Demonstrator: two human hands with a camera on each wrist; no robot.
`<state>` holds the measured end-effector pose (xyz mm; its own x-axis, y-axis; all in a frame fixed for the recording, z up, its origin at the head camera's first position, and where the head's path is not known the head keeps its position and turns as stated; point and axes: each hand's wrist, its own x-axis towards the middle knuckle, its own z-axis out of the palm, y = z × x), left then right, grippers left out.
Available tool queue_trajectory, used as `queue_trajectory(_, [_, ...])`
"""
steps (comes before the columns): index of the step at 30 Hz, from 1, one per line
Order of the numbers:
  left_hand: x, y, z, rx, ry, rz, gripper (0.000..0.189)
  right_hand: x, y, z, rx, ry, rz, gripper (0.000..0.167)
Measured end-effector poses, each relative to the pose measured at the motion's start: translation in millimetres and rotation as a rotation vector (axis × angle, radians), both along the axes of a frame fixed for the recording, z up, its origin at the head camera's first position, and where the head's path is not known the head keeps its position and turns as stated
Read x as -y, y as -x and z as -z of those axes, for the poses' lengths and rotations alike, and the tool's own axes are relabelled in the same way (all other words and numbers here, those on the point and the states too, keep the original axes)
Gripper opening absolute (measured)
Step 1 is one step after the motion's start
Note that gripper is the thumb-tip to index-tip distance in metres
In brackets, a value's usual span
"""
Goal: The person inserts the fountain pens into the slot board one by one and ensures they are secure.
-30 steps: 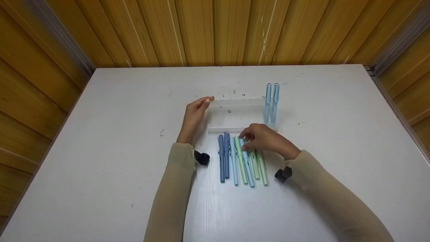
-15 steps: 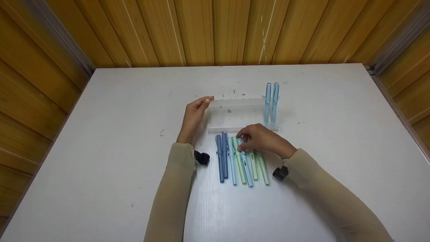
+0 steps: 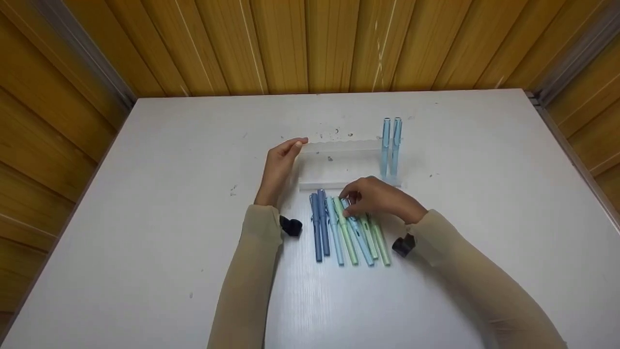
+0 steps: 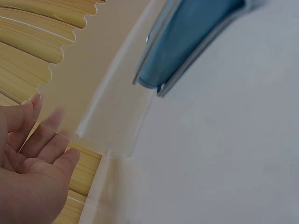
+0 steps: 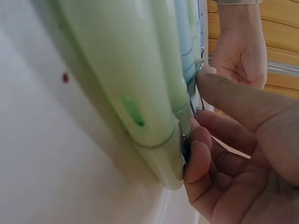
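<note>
My left hand [image 3: 281, 162] holds the left end of a clear pen rack [image 3: 323, 185] with a scalloped back edge; in the left wrist view its fingers and thumb lie about the transparent panel [image 4: 112, 88]. Two light blue pens [image 3: 386, 133] stand upright in the rack's right end. In front of it, a row of capped pens lies on the table. My right hand [image 3: 382, 196] pinches the cap end of a light blue pen [image 3: 361, 238] in that row. Left of this pen lie a green pen [image 3: 348, 237], another light blue pen [image 3: 334, 228] and two dark blue pens [image 3: 317, 232].
Two more green pens [image 3: 381, 245] lie at the row's right side, partly under my right hand. The white table [image 3: 160, 218] reaches back to a yellow wood-look panel wall [image 3: 281, 48]. Black wrist cameras [image 3: 291, 227] sit at both cuffs.
My right hand has shifted slightly left. The lower end of the light blue pen in its fingers has swung right, nearer the green pens. My left hand stays on the rack.
</note>
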<state>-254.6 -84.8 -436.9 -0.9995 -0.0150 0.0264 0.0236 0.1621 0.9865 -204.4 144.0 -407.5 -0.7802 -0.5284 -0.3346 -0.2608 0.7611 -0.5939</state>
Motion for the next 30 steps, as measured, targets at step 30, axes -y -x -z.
queue_trajectory(30, [-1.4,-0.5,-0.4,0.006,-0.011,-0.006,0.033,-15.9,3.8,-4.7,0.030,0.212,0.069,0.036])
